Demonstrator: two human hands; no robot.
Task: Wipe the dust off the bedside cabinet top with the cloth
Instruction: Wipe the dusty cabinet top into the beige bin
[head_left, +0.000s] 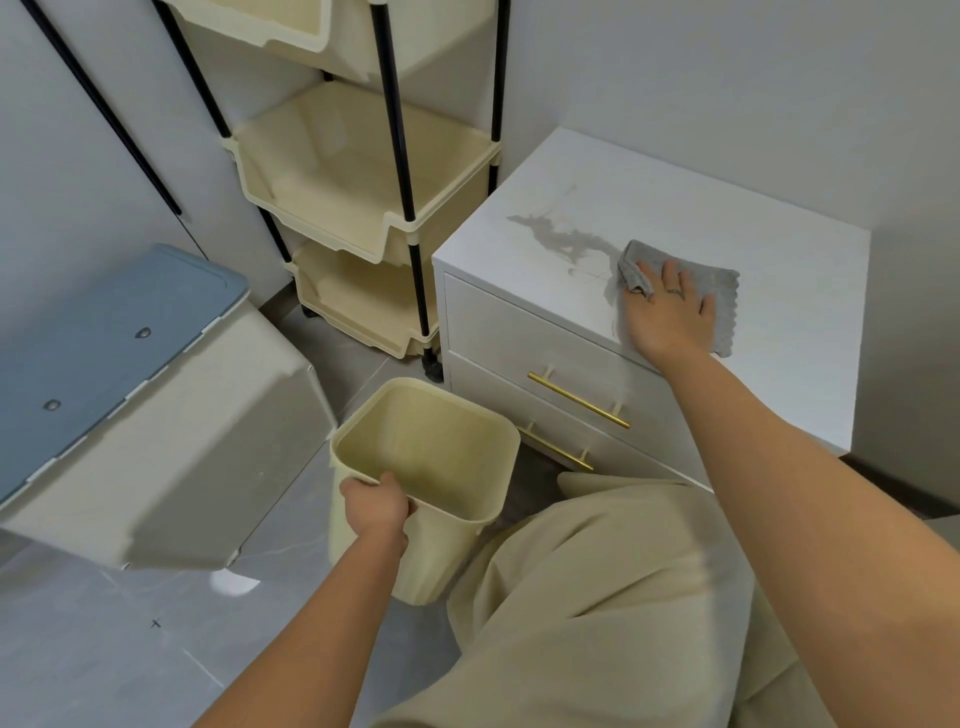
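Observation:
A white bedside cabinet (743, 218) with two drawers and gold handles stands against the wall at the right. A patch of grey dust (563, 240) lies on its top near the left front. My right hand (670, 317) presses flat on a grey cloth (724, 291) at the top's front edge, just right of the dust. My left hand (375, 503) grips the near rim of a cream plastic bin (457, 441), held below the cabinet's front, its opening facing up and empty.
A cream three-tier rack (363, 176) on black posts stands left of the cabinet. A large storage box with a blue lid (114, 343) sits at the left on the grey tiled floor. My beige-trousered knee (597, 571) is in front of the cabinet.

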